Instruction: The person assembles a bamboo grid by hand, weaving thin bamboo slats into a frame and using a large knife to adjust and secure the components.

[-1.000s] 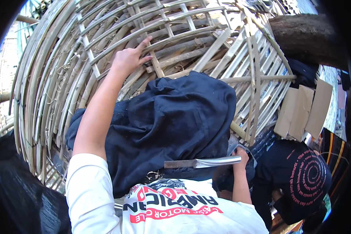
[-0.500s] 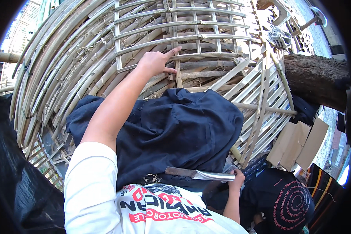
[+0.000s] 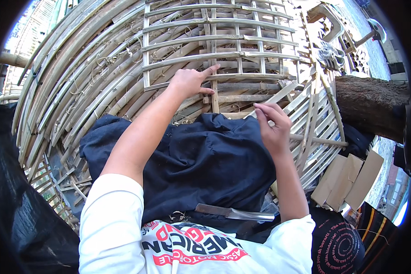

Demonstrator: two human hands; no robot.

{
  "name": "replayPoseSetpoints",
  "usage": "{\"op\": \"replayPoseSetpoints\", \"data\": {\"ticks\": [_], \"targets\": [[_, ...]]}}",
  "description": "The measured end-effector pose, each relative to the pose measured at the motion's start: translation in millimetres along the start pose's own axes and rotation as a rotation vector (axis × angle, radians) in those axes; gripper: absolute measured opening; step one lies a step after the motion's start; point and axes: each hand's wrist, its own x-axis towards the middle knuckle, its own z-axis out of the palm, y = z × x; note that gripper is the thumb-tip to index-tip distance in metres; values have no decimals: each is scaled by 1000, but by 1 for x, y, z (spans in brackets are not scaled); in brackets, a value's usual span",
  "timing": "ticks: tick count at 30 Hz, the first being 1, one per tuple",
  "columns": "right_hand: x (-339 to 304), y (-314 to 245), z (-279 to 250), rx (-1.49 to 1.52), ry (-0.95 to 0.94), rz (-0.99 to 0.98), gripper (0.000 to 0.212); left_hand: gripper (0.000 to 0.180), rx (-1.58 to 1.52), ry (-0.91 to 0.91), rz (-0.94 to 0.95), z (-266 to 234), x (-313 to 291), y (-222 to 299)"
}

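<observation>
At twelve o'clock, the left hand point(image 3: 192, 83), thumb and forefinger apart, is touching the bamboo lattice point(image 3: 241, 54) and should be steadying it; the right hand point(image 3: 276, 129), at three, is hovering, fingers seemingly together.

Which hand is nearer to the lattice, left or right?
Left. The left hand is at the lower edge of the lattice; the right hand is raised apart from it, lower right in the picture.
</observation>
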Motion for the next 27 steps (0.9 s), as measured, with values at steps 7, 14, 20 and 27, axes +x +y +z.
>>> {"op": "replayPoseSetpoints", "data": {"ticks": [7,14,20,27], "targets": [[71,63,114,-34,-134,-73,13,90,-20,13,-5,3,0,0],[70,73,126,-77,-178,-100,13,88,-68,12,-2,6,-3,-7],[73,75,127,-63,-174,-113,12,85,-66,52,2,2,-5,-3],[75,77,129,-74,-146,-205,12,73,-123,78,-70,-2,-9,3]]}}
